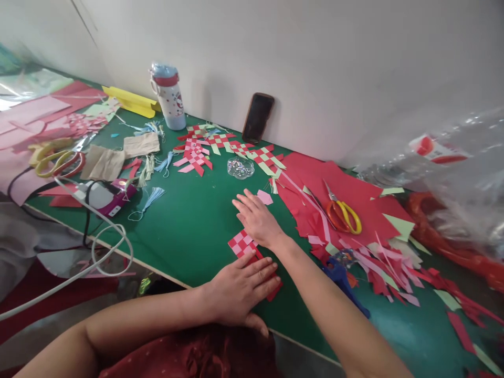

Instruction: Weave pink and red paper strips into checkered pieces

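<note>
A small red and pink woven paper square lies near the front edge of the green table. My left hand lies flat on its near part, fingers stretched out. My right hand rests palm down just beyond the woven square, fingers spread and pointing left. A small pink paper piece lies right by its fingers. Neither hand grips anything.
Finished woven paper pieces lie at the back near a bottle, a phone leaning on the wall and a dish of beads. Red paper with orange-yellow scissors and strip scraps lie right. A glue gun, cable and tape rolls sit left.
</note>
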The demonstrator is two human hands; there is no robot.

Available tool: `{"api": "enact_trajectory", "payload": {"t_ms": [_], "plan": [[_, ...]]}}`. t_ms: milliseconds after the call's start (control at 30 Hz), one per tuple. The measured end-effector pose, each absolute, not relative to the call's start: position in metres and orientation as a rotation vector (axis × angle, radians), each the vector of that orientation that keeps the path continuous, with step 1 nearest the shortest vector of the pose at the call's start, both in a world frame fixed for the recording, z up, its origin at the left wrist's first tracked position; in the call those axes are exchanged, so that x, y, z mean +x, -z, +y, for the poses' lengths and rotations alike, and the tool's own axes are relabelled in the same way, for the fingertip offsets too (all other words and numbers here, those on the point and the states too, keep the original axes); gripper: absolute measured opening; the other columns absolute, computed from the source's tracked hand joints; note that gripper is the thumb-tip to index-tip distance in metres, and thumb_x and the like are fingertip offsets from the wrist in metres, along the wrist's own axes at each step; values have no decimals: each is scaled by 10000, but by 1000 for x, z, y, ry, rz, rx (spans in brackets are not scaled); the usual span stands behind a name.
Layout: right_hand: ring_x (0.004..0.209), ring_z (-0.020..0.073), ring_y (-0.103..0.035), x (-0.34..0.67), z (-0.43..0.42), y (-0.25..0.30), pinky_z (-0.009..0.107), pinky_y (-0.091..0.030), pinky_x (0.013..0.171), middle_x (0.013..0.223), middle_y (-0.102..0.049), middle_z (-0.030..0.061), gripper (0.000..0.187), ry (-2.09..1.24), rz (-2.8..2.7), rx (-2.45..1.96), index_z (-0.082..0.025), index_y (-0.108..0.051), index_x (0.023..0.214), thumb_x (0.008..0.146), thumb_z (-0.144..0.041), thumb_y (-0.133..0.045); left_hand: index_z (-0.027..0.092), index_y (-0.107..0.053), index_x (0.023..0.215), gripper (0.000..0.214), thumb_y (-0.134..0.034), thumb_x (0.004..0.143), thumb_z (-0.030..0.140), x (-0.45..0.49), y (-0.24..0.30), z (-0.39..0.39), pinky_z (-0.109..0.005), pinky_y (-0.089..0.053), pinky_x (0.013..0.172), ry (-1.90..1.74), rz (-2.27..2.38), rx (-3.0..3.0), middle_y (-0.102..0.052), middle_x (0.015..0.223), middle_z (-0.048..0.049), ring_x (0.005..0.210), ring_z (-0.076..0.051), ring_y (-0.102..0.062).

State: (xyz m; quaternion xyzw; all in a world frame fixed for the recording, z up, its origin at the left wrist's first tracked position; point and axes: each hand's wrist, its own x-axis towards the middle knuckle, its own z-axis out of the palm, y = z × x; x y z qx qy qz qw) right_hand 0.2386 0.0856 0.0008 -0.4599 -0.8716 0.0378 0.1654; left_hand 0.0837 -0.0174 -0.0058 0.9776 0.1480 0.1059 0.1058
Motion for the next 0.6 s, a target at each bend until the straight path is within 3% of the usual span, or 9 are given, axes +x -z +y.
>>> {"api": "enact_trajectory", "payload": {"t_ms": [433,533,600], "plan": [[1404,266,-343,238,94,15,522,-291,1145,1422,-515,136,411,-290,-2392,-1334,-146,-547,1335,985,-260,-364,78,-289,1489,881,-288,895,728,83,0,-17,-452,-78,1197,-316,397,2814,-332,1535,-157,1447,-266,-252],[1402,222,-353,242,98,7,479,-354,1123,1401,-542,96,417,-332,-2317,-1318,-189,-521,1355,1005,-299,-324,130,-350,1466,802,-331,904,701,76,-6,-11,-464,-102,1199,-406,378,2802,-408,1503,-121,1431,-254,-285],[1391,196,-372,247,100,-1,438,-391,1106,1380,-562,79,420,-339,-2250,-1324,-200,-516,1353,1016,-320,-295,183,-440,1410,639,-373,943,614,67,-9,-2,-482,-100,1197,-466,477,2796,-511,1423,-93,1390,-247,-355]]}}
